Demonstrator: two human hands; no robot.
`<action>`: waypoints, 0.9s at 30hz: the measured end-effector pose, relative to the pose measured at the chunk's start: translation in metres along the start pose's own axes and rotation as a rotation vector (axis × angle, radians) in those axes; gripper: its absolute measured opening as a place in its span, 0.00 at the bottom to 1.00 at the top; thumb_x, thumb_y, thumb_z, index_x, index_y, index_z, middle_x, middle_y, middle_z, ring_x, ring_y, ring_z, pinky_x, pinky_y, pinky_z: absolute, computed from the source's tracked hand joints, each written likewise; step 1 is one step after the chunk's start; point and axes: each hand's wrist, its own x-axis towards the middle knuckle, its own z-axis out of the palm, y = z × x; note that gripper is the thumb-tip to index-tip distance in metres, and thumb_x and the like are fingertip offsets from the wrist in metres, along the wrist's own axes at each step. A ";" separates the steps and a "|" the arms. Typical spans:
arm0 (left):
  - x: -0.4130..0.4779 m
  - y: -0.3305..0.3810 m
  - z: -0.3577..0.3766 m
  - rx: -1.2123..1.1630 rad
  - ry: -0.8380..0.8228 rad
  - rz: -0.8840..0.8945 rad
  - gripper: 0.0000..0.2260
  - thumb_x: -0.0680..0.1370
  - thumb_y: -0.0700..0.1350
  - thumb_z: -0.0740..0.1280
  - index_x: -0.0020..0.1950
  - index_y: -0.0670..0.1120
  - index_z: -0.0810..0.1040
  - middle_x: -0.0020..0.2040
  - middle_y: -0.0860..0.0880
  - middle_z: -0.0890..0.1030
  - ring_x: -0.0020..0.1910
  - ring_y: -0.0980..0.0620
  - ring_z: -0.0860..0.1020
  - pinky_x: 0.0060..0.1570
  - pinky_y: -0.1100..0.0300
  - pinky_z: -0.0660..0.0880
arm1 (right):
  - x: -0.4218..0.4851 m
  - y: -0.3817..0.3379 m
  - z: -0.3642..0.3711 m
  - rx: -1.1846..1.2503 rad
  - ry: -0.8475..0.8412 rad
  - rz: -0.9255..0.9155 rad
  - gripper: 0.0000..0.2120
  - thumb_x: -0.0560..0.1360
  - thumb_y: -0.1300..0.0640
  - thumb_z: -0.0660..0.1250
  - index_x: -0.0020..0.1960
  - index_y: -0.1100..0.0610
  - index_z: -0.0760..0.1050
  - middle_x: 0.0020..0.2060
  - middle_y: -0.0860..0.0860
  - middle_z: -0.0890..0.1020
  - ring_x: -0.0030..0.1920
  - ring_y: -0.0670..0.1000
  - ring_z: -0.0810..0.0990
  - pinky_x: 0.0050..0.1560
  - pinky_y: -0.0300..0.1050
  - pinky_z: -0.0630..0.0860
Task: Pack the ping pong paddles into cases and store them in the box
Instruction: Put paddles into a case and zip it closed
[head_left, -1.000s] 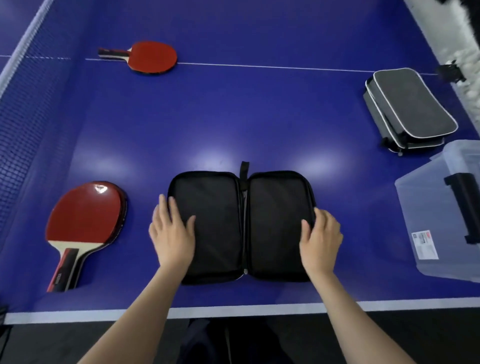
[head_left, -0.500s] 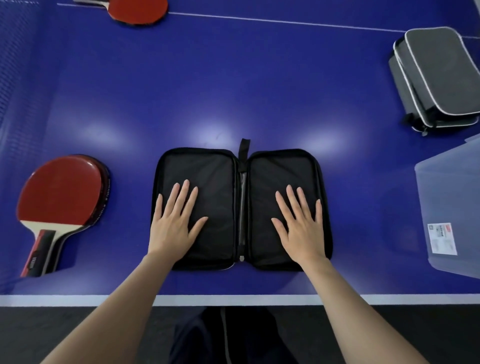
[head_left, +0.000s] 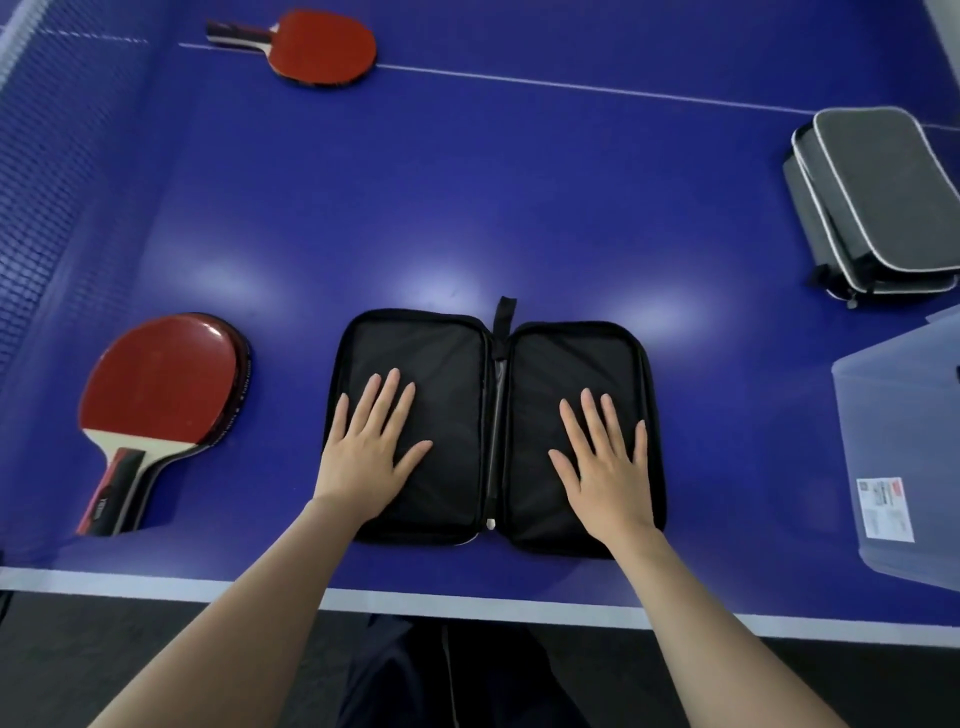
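**Both palms flat on the opened case**

At the near edge of the blue table (head_left: 467, 208), a black paddle case (head_left: 447, 358) lies unzipped and spread open like a book, with its inner lining up and its hanging loop pointing away from the person. The left hand (head_left: 363, 452) rests flat on the left half, fingers straight and slightly fanned and holding nothing. The right hand (head_left: 608, 462) lies the same way on the right half, its fingers extended and spread. Nothing sits inside the case.

Left of the case, and apart from it, a red-faced paddle (head_left: 161, 384) lies with its handle toward the table edge. A dark blade edge shows beneath it. On the right, a clear plastic box (head_left: 893, 441) with a white label stands partly out of view. Beyond the box, two grey cases (head_left: 872, 197) with white piping lie closed, one stacked on the other. Farthest away, on the white centre line, lies another red paddle (head_left: 322, 49), its handle pointing left toward the net (head_left: 52, 182).
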 end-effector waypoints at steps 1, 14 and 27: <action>0.001 0.001 -0.004 -0.016 -0.016 0.006 0.33 0.78 0.66 0.40 0.79 0.51 0.41 0.79 0.51 0.40 0.78 0.51 0.39 0.76 0.48 0.44 | 0.000 -0.002 -0.003 0.001 -0.010 0.005 0.30 0.80 0.38 0.43 0.78 0.48 0.42 0.79 0.50 0.45 0.78 0.53 0.41 0.75 0.63 0.47; -0.041 -0.088 -0.072 -0.508 0.421 -0.360 0.21 0.78 0.42 0.66 0.69 0.38 0.70 0.68 0.40 0.71 0.67 0.38 0.69 0.64 0.44 0.67 | 0.013 -0.160 -0.068 0.897 0.161 0.150 0.23 0.79 0.54 0.63 0.72 0.58 0.65 0.63 0.53 0.73 0.63 0.52 0.71 0.66 0.49 0.68; -0.037 -0.262 -0.056 -0.866 0.099 -0.829 0.30 0.79 0.56 0.63 0.75 0.42 0.62 0.71 0.39 0.66 0.69 0.39 0.66 0.67 0.47 0.63 | 0.068 -0.350 -0.067 1.043 -0.321 0.187 0.27 0.79 0.47 0.62 0.73 0.59 0.63 0.67 0.53 0.71 0.64 0.52 0.72 0.59 0.42 0.70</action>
